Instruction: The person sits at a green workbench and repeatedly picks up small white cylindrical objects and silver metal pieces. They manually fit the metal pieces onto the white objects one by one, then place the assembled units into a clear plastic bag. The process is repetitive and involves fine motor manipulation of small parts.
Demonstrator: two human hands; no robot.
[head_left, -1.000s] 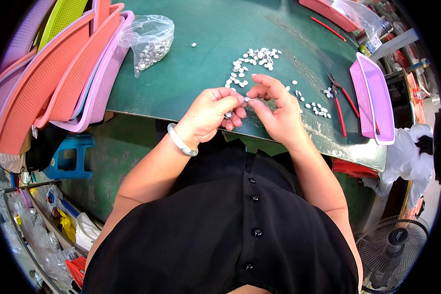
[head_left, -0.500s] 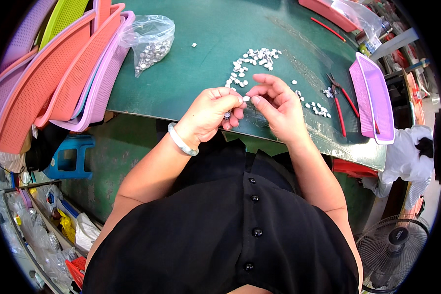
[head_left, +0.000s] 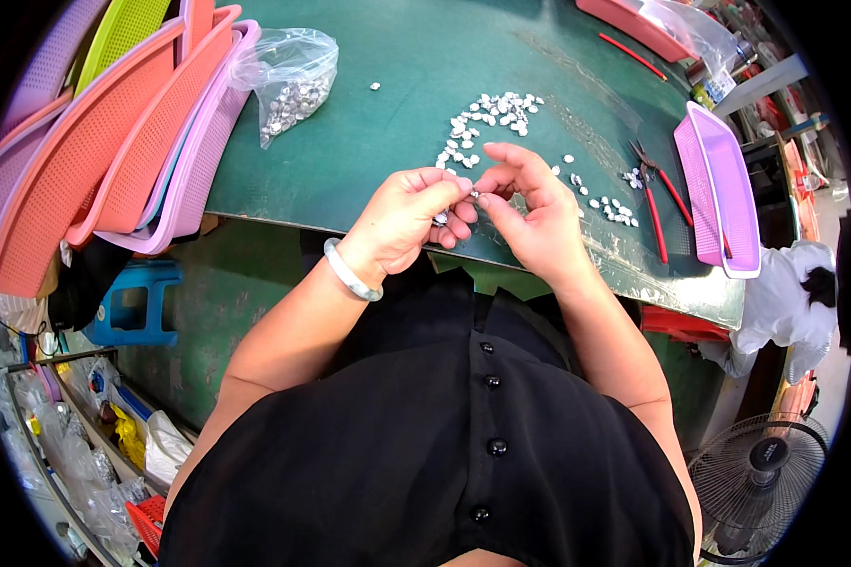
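Note:
Over the table's near edge, my left hand pinches thumb against forefinger, a pale bangle round its wrist. Another small silvery piece shows among its curled lower fingers. My right hand meets it from the right, thumb and forefinger closing on a tiny silvery piece between the two hands; its exact kind is too small to make out. Just beyond lie loose small silvery pieces in a curved trail, with a smaller group to the right.
A clear plastic bag of similar pieces stands at the left by stacked perforated baskets. Red-handled pliers lie on the green table beside a purple basket. A blue stool, a fan and a person in white surround it.
The small piece between my fingertips has turned, showing less of its pale face. My right fingers have shifted slightly. The person at the right has moved a little.

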